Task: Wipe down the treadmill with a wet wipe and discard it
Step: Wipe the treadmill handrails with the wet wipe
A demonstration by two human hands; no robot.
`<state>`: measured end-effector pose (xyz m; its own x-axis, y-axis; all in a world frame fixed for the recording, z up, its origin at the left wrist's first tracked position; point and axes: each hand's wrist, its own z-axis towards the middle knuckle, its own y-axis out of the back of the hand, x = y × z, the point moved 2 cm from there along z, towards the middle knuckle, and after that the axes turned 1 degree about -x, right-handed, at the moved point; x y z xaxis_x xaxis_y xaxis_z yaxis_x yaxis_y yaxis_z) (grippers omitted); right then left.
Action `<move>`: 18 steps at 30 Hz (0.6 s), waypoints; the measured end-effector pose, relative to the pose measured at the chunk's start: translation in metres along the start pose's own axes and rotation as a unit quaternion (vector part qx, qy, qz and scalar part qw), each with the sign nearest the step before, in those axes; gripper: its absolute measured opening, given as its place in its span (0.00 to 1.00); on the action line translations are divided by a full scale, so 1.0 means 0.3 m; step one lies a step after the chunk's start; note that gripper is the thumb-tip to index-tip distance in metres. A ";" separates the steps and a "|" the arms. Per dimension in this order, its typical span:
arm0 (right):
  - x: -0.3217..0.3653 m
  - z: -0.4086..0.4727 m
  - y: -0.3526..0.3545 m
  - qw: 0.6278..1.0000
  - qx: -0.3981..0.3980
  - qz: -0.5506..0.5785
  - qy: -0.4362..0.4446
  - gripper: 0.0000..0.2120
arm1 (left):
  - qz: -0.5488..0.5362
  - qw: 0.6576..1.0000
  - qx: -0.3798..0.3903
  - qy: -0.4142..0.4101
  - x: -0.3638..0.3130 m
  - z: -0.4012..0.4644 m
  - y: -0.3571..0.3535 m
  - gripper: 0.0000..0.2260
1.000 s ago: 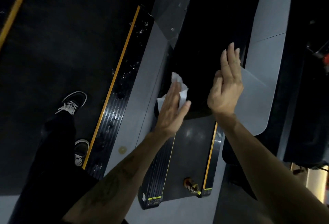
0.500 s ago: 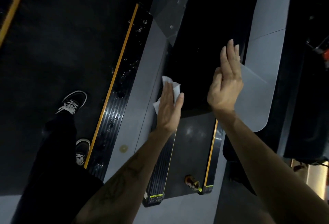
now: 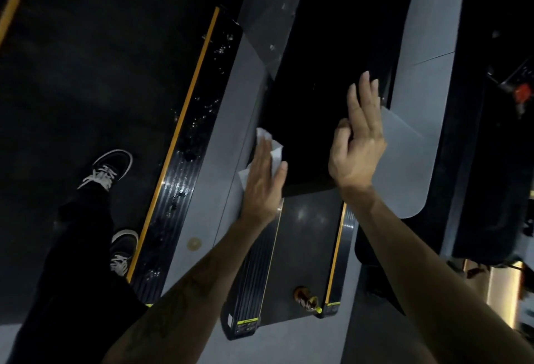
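Dim gym floor here, dark rubber matting with a neighbouring treadmill deck point(image 3: 185, 167) edged in a yellow stripe off to the left. Front and centre is the treadmill point(image 3: 315, 121) being cleaned, black panel with grey side covers. The left hand point(image 3: 264, 184) presses a white wet wipe point(image 3: 273, 151) flat against the panel's left edge, fingers straight and not curled round it. The right hand point(image 3: 359, 144) lies against the panel's right side, three fingers straight, index bent toward the thumb, holding nothing as far as I can tell in this light. Black sneakers point(image 3: 111, 168) with white laces stand lower left.
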<state>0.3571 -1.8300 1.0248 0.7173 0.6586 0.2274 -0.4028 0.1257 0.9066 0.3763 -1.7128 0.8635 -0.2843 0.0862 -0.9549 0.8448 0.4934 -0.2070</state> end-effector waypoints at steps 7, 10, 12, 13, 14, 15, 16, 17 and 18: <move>-0.002 -0.004 -0.005 1.000 -0.007 0.007 0.000 0.28 | 0.004 1.000 0.006 0.020 -0.030 -0.078 -0.005 0.33; -0.002 -0.003 -0.004 1.000 -0.007 0.007 0.001 0.28 | -0.006 0.999 0.013 -0.033 -0.044 -0.038 -0.017 0.30; -0.001 -0.002 -0.003 1.000 -0.006 0.009 -0.003 0.28 | -0.003 0.999 0.020 -0.046 -0.018 -0.002 -0.003 0.28; 0.000 0.000 -0.004 1.000 -0.005 0.009 -0.005 0.28 | -0.002 0.999 0.020 -0.033 0.003 0.007 0.004 0.28; 0.002 0.002 -0.005 1.000 -0.004 0.009 -0.006 0.28 | -0.008 1.000 0.016 -0.002 0.022 0.007 0.011 0.30; 0.004 0.003 -0.004 1.000 -0.002 0.009 -0.008 0.28 | -0.022 0.999 0.008 0.034 0.040 -0.001 0.016 0.31; 0.004 0.004 -0.004 1.000 -0.001 0.009 -0.011 0.28 | -0.034 0.998 0.001 0.060 0.054 -0.016 0.021 0.32; 0.004 0.002 -0.003 1.000 0.000 0.010 -0.013 0.28 | -0.039 0.997 -0.001 0.072 0.059 -0.039 0.024 0.33; 0.004 0.000 -0.002 1.000 0.002 0.010 -0.012 0.28 | -0.038 0.997 0.003 0.074 0.056 -0.063 0.026 0.34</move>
<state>0.3584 -1.8293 1.0246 0.7222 0.6431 0.2547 -0.4156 0.1091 0.9030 0.3695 -1.6910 0.8499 -0.4103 0.1756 -0.8949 0.8210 0.4983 -0.2787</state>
